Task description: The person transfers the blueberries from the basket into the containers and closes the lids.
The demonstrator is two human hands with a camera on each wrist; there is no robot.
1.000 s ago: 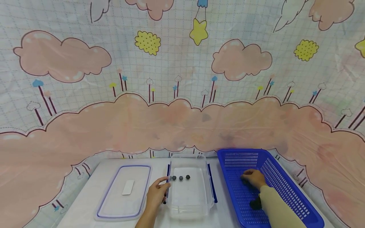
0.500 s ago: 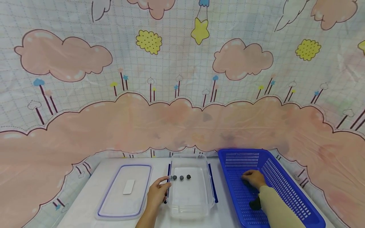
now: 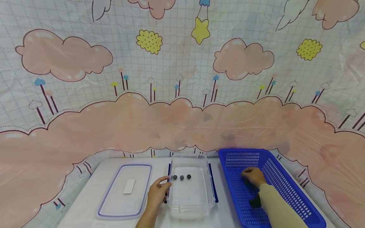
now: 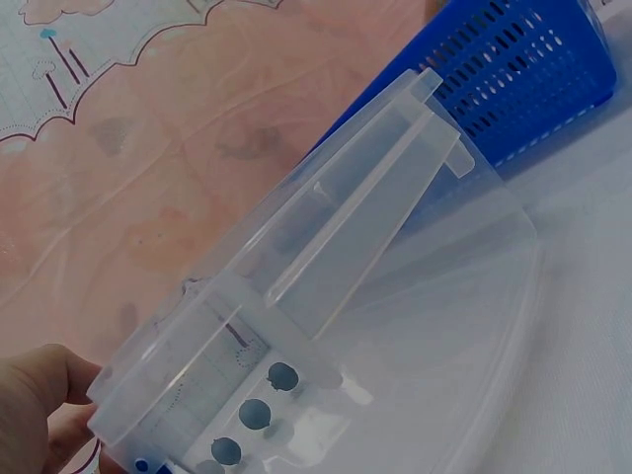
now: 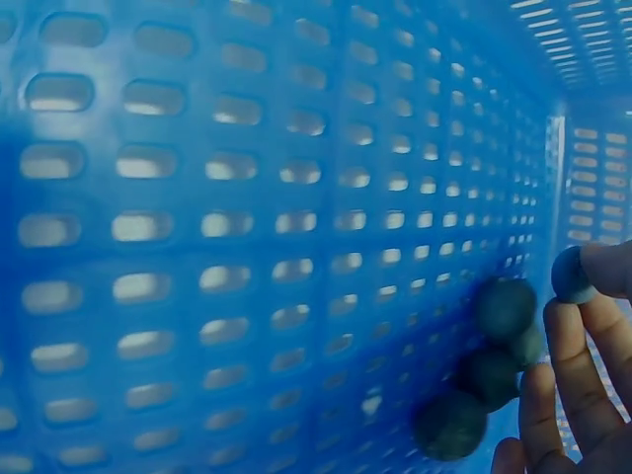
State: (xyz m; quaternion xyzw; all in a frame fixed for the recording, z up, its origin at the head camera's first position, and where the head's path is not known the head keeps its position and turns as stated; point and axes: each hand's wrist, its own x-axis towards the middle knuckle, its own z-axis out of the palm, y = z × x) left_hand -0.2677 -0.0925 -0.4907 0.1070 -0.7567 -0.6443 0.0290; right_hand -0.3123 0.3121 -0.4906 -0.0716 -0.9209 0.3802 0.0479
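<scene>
Inside the blue basket, right hand pinches a dark ball; left hand grips the three-ball clear box.

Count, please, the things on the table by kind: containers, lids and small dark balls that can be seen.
Clear plastic container: 1
Blue basket: 1
Clear lid: 1
Dark balls in the clear container: 3
Dark balls in the basket: 4, one of them pinched by the right hand
Total: 10; more balls may lie hidden under the hand.

Beige long sleeve on the right arm; left arm bare.
</scene>
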